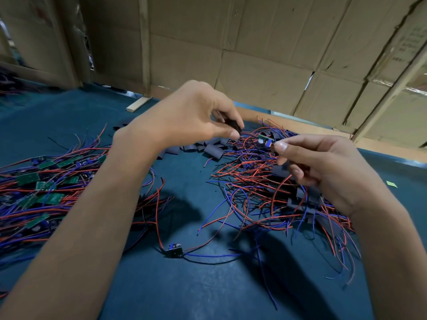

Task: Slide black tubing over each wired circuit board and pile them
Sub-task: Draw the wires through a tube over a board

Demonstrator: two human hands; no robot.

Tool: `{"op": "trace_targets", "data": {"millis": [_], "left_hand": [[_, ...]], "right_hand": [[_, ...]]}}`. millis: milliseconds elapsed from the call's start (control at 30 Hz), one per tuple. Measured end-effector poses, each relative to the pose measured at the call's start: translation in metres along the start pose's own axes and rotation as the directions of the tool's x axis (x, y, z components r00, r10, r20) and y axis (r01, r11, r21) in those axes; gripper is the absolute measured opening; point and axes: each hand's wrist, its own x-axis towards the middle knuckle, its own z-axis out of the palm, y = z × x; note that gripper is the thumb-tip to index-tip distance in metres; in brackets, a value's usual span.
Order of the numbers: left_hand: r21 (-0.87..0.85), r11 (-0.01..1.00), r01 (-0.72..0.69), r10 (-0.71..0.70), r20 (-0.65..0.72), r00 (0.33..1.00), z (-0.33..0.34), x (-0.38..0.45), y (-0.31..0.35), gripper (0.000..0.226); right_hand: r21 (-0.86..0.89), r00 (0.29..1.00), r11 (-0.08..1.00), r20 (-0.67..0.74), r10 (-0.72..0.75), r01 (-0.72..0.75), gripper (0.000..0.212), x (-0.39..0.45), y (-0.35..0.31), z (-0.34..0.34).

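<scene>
My left hand (pixel 194 116) pinches a short piece of black tubing (pixel 232 124) between thumb and fingers, held above the table. My right hand (pixel 323 167) pinches one end of a small green circuit board (pixel 265 139), whose wires run toward the tubing. Flat black tubing pieces (pixel 212 148) lie loose behind the hands. A pile of bare green boards with red and blue wires (pixel 44 185) covers the left of the table. A tangle of wires with sleeved boards (pixel 277 192) lies on the right. One single wired board (pixel 174 250) sits in front, between my forearms.
The table has a dark blue cover (pixel 184 285). Flattened cardboard walls (pixel 265 65) stand behind it. A small wooden block (pixel 138 103) lies at the back edge. A green scrap (pixel 391 183) rests at the far right.
</scene>
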Motion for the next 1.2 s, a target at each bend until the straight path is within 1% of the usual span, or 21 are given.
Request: {"op": "trace_targets", "data": {"millis": [100, 233, 400, 633, 733, 900, 1033, 1200], "left_hand": [[-0.012, 1.0, -0.008, 0.008, 0.052, 0.999, 0.008, 0.003, 0.009, 0.022], [-0.047, 0.999, -0.026, 0.031, 0.095, 0.995, 0.018, 0.004, 0.018, 0.026], [-0.037, 0.998, -0.044, 0.048, 0.121, 0.991, 0.018, 0.004, 0.02, 0.029], [-0.03, 0.998, -0.061, 0.064, 0.113, 0.992, 0.017, 0.004, 0.024, 0.034], [-0.024, 0.998, -0.057, 0.059, 0.11, 0.992, 0.021, 0.006, 0.027, 0.035], [0.011, 0.997, -0.078, 0.077, 0.079, 0.994, 0.024, 0.006, 0.03, 0.029], [0.021, 0.997, -0.079, 0.078, 0.048, 0.996, 0.022, 0.005, 0.031, 0.023], [0.029, 0.999, -0.042, 0.041, 0.015, 0.999, 0.012, 0.003, 0.027, 0.019]], "right_hand": [[-0.017, 0.999, 1.0, -0.034, -0.001, 0.001, 0.026, 0.0, -0.001, 0.005], [-0.024, 0.996, 1.0, -0.089, 0.004, -0.006, 0.021, 0.001, 0.001, 0.01], [0.004, 0.992, 1.0, -0.129, -0.002, 0.002, 0.019, 0.002, 0.0, 0.01], [0.013, 0.991, 1.0, -0.134, -0.021, 0.023, 0.021, 0.003, 0.002, 0.012], [-0.001, 0.988, 0.999, -0.148, -0.036, 0.036, 0.015, 0.003, 0.005, 0.015], [-0.01, 0.98, 0.999, -0.196, -0.036, 0.035, 0.016, 0.005, 0.008, 0.016], [-0.002, 0.984, 0.999, -0.173, -0.033, 0.034, 0.016, 0.004, 0.008, 0.016], [-0.004, 0.986, 1.0, -0.162, -0.028, 0.028, 0.013, 0.003, 0.005, 0.011]]}}
